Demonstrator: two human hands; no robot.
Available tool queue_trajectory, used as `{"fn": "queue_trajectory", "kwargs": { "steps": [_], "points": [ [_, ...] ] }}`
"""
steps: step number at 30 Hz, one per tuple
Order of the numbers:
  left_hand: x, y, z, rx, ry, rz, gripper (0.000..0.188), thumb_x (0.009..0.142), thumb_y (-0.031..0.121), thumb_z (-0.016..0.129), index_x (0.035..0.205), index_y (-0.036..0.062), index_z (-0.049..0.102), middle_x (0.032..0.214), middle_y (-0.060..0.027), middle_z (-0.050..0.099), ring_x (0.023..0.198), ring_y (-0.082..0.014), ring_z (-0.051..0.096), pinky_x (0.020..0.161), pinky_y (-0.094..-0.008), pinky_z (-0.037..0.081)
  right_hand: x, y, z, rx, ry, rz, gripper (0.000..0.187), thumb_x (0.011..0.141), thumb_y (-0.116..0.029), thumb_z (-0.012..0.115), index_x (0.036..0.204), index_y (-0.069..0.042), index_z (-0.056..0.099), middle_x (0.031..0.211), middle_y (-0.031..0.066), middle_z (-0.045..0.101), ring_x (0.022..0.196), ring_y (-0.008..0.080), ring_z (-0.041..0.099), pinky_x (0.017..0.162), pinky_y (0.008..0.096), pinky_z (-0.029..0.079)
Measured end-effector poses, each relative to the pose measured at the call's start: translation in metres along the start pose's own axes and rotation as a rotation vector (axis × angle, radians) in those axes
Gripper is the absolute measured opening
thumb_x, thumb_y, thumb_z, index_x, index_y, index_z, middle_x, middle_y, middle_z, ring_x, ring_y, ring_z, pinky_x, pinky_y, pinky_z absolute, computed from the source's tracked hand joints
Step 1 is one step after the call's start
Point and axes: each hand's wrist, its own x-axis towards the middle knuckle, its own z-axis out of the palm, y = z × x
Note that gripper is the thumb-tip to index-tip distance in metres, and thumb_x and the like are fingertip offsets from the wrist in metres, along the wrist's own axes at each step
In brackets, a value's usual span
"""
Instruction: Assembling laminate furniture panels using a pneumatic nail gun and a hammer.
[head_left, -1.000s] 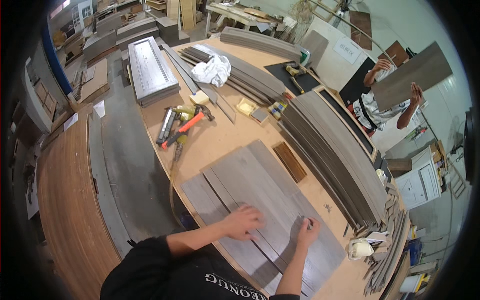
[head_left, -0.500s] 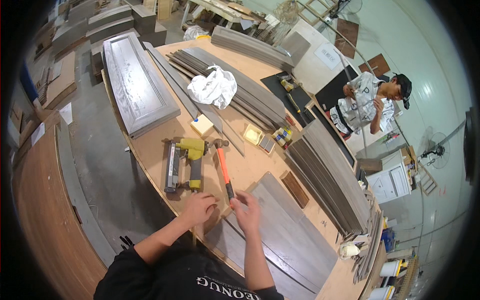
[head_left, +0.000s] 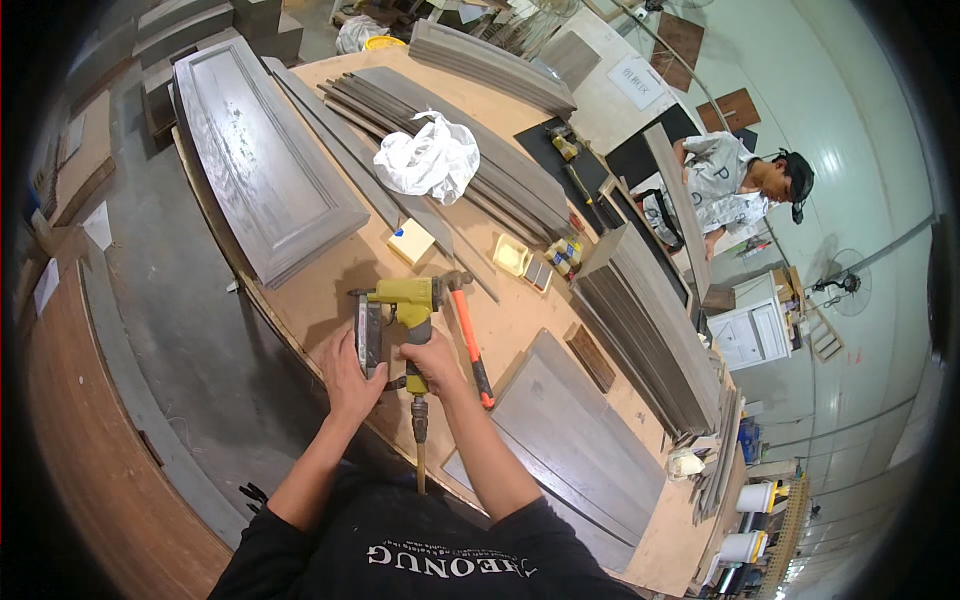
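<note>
A yellow-green and black nail gun is raised in front of me, its air hose running down toward my body. My right hand wraps round its handle. Against the dark magazine my left hand presses its fingers and thumb, closed on the side of the tool. Just right of the gun lies a claw-type or ball hammer with an orange and black handle; its head is partly behind the gun. Beyond them sits a small cream block with a blue mark.
A grey framed panel lies at the left edge of the wooden workbench. Grey boards are stacked on the right, and a flat panel lies nearer me. A crumpled white cloth rests on strips. Across the bench a person handles a board.
My right hand has let go of the hammer and taken the nail gun's handle. My left hand has moved onto the magazine, and the gun has come up. The other person now holds a board.
</note>
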Motion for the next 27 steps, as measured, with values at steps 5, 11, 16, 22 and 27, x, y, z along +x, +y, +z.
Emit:
{"fn": "queue_trajectory", "kwargs": {
  "steps": [5,11,16,22,27],
  "points": [
    [0.02,0.043,-0.026,-0.484,-0.057,0.259,0.075,0.072,0.012,0.069,0.136,-0.0015,0.032,0.122,-0.0228,0.047,0.115,-0.0375,0.048,0.097,-0.0412,0.039,-0.062,-0.063,-0.014,0.126,0.216,-0.278,0.049,0.064,-0.005,0.07,0.11,-0.003,0.053,0.081,0.0004,0.053,0.07,0.0116,0.052,0.063,0.0257,0.044],
    [0.037,0.113,-0.03,-0.441,-0.042,0.538,0.07,0.074,0.02,0.072,0.131,-0.0036,0.039,0.104,-0.0213,0.058,0.087,-0.0358,0.06,0.076,-0.0389,0.05,-0.102,-0.08,-0.064,0.569,0.399,-0.394,0.042,0.064,-0.001,0.068,0.104,-0.005,0.053,0.084,0.0025,0.056,0.073,0.014,0.056,0.066,0.0278,0.047],
    [0.014,0.131,-0.022,-0.327,-0.193,0.733,0.068,0.07,0.022,0.073,0.126,-0.0038,0.045,0.103,-0.0187,0.06,0.076,-0.0302,0.063,0.063,-0.0361,0.051,-0.14,-0.054,-0.096,0.943,0.506,-0.416,0.033,0.067,-0.002,0.06,0.098,-0.003,0.053,0.077,0.0069,0.056,0.066,0.0192,0.056,0.062,0.0315,0.049],
    [-0.02,0.119,-0.029,-0.238,-0.423,0.938,0.071,0.066,0.024,0.077,0.124,-0.0037,0.049,0.1,-0.0174,0.061,0.075,-0.0282,0.063,0.063,-0.0361,0.052,-0.169,-0.001,-0.144,1.292,0.397,-0.588,0.035,0.072,-0.011,0.063,0.103,-0.006,0.05,0.081,0.0046,0.049,0.071,0.015,0.049,0.063,0.0285,0.045],
    [-0.026,0.14,-0.017,-0.347,-0.533,1.032,0.065,0.067,0.025,0.078,0.12,-0.0041,0.053,0.101,-0.0189,0.062,0.081,-0.0305,0.063,0.066,-0.0358,0.052,-0.176,0.042,-0.16,1.543,0.156,-0.731,0.043,0.079,-0.037,0.066,0.098,-0.005,0.045,0.08,0.0016,0.043,0.069,0.0124,0.045,0.065,0.0279,0.042]
  ]
}}
